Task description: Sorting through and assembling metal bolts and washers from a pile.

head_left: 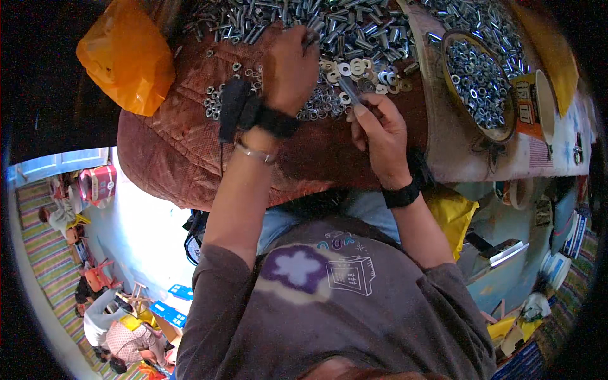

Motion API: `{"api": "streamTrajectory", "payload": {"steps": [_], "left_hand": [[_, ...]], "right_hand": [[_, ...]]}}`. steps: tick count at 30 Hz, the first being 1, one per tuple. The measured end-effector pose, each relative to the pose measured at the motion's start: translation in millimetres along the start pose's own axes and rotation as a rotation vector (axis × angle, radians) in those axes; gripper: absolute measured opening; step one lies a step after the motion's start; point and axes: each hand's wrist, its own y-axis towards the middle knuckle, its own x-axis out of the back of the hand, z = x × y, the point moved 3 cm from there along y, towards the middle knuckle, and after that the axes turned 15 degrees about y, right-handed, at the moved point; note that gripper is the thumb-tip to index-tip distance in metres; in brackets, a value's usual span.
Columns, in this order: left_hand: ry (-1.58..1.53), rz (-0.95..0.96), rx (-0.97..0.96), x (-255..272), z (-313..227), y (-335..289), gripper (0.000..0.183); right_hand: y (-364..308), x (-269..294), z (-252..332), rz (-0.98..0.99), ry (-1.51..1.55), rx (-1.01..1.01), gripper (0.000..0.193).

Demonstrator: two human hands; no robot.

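Between the thumb and fingers of my right hand [383,133] is a slim grey metal bolt [349,90], tilted up and to the left over the washers. My left hand [292,69] reaches to the near edge of a pile of metal sleeves [364,38]. Its fingertips are smeared by motion, so whether they hold a piece is unclear. Flat washers [358,66] lie between my hands, with spring washers [313,109] nearer to me. Several hex nuts [212,102] are scattered left of my left wrist.
A reddish-brown quilted cloth [171,152] covers the work surface. On the right stand a round tray [491,132] full of nuts and a paper tub [543,104]. An orange plastic bag [126,60] sits at the far left. Other people [130,339] are low at the left.
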Motion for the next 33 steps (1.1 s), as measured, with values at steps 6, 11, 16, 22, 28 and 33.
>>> {"api": "streamTrajectory", "payload": {"steps": [6,11,16,22,28,33], "left_hand": [[0.373,-0.012,-0.109,-43.2,0.9,17.7,0.024],[0.169,0.132,0.019,-25.2,-2.8,20.4,0.025],[-0.267,0.233,0.259,-4.0,9.2,5.8,0.024],[-1.153,0.373,0.64,13.4,-0.7,-36.3,0.022],[-1.364,0.344,0.718,27.7,-16.2,-67.3,0.021],[-1.42,0.318,0.718,24.7,-9.4,-86.4,0.014]], "right_hand": [[-0.6,0.5,-2.5,0.031,0.025,-0.048,0.012],[-1.5,1.1,-1.0,0.015,0.022,-0.019,0.011],[-1.5,0.6,3.6,0.043,-0.087,0.008,0.011],[-11.1,-5.3,10.2,0.089,0.041,-0.024,0.011],[-30.7,-21.9,13.9,0.128,-0.186,0.042,0.011],[-40.3,-23.5,12.1,0.101,-0.262,0.061,0.012]]}}
